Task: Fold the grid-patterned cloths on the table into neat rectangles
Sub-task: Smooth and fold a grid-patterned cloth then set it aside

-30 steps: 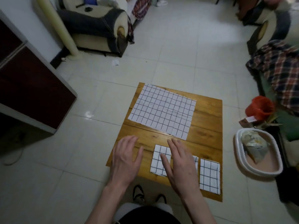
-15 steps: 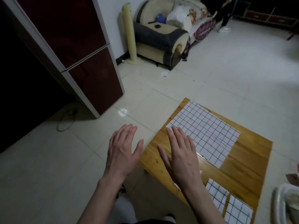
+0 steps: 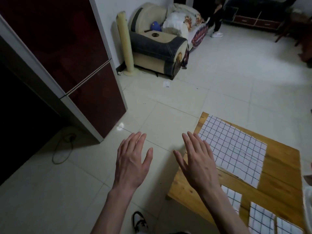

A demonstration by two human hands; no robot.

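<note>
A low wooden table point(image 3: 280, 174) fills the lower right. A large grid-patterned cloth point(image 3: 234, 149) lies spread flat on its far part. Three small folded grid cloths sit along the near edge: one point(image 3: 232, 197) partly behind my right forearm, one point(image 3: 260, 217) beside it, and one point(image 3: 287, 228) cut by the frame edge. My right hand point(image 3: 197, 162) hovers flat with straight fingers over the table's left edge, touching nothing that I can see. My left hand point(image 3: 132, 162) is spread flat in the air over the floor, left of the table. Both hands hold nothing.
A dark red fridge point(image 3: 70, 68) stands at the left with a cable point(image 3: 62, 149) on the floor. Beyond are an armchair point(image 3: 158, 48) piled with things, a pale column fan point(image 3: 125, 43) and a person's legs point(image 3: 215, 21). My shoe point(image 3: 139, 222) shows below.
The view has swung left and up, so the table slid to the lower right. My right hand left the small folded cloth; both hands now hang flat in the air.
</note>
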